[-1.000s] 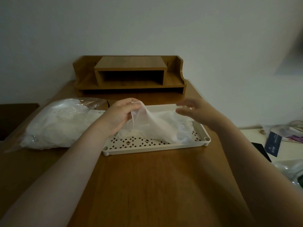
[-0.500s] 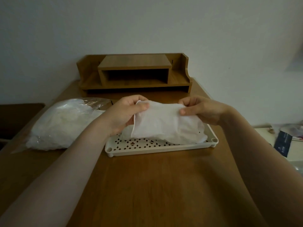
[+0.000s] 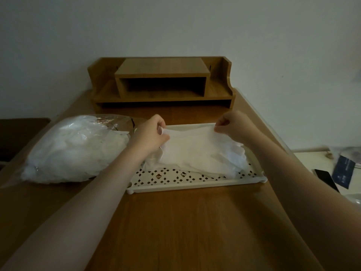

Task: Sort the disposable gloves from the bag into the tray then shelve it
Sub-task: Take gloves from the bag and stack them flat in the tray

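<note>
glove [image 3: 197, 151]: stretched flat over the tray [image 3: 195, 185], pretty much on the pile
left hand [image 3: 151, 134]: pinching left edge
right hand [image 3: 233, 126]: pinching right edge
step: laying it down
next: probably letting go, back to the bag [image 3: 74, 149]

I am at a wooden table [image 3: 185, 222] that runs away from me to a pale, plain wall [image 3: 175, 26]. To my left, past the table's edge, sits a lower, dark surface [image 3: 21, 137]; I cannot tell what it is. To my right, beside the table and lower, is a light-coloured surface [image 3: 312, 163]. On it lies a flat black slab, perhaps a phone [image 3: 326, 179], and just beside that a dark blue packet [image 3: 342, 172] with small pale print too blurred for me to read. Near the right edge of my view, a glossy, clear thing [image 3: 354, 198] shows only in part.
</note>
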Demonstrator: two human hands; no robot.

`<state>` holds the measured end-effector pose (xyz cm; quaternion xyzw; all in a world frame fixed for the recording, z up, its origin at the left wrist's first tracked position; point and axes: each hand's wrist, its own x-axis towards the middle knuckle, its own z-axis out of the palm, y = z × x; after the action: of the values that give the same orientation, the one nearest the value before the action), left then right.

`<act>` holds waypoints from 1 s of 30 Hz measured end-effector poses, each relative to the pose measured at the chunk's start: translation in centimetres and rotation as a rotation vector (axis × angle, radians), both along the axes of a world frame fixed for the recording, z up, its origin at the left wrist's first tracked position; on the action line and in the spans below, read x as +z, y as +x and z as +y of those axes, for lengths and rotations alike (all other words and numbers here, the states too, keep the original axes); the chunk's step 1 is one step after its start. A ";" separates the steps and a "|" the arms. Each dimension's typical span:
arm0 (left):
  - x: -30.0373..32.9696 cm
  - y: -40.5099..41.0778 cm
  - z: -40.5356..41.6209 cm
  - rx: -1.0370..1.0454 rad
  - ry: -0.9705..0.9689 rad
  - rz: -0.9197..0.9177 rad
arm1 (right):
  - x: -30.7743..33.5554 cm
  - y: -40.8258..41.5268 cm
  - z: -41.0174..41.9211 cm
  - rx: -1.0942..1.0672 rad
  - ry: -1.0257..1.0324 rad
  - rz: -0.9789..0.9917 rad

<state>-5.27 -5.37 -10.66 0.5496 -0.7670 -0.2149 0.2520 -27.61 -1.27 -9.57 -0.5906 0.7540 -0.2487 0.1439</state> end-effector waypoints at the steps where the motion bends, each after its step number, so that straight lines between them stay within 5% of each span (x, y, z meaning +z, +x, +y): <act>1: 0.0 0.0 -0.1 0.007 -0.021 -0.048 | -0.1 0.3 0.0 -0.015 0.000 0.074; 4: 0.0 -0.1 0.4 -0.022 -0.240 -0.246 | -0.6 1.9 0.7 0.046 -0.009 0.341; 6: 0.4 -0.7 1.4 -0.214 -0.385 -0.324 | -1.0 3.7 1.5 0.225 -0.061 0.327; 9: -0.4 -2.1 3.2 -0.523 -0.206 -0.450 | -2.6 5.7 2.5 0.456 0.018 0.273; 12: -2.3 -1.9 3.2 -0.456 -0.054 -0.631 | -4.0 5.3 2.6 0.441 0.199 0.480; 17: -3.0 -0.3 2.9 -0.321 0.044 -0.840 | -4.2 2.6 3.0 0.325 0.300 0.486; 22: -3.0 0.5 3.1 -0.240 0.097 -0.820 | -4.0 1.7 3.7 0.279 0.368 0.378; 25: -2.1 0.7 3.3 -0.270 -0.092 -0.798 | -3.1 3.7 3.8 0.217 0.321 0.460; 30: 1.7 3.3 3.9 -0.212 -0.408 -0.231 | -0.3 10.0 3.5 0.332 -0.174 0.313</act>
<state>-2.00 -1.45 -8.95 0.4248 -0.8714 -0.0167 0.2448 -17.61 2.28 -9.84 -0.7481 0.6353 -0.1910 0.0127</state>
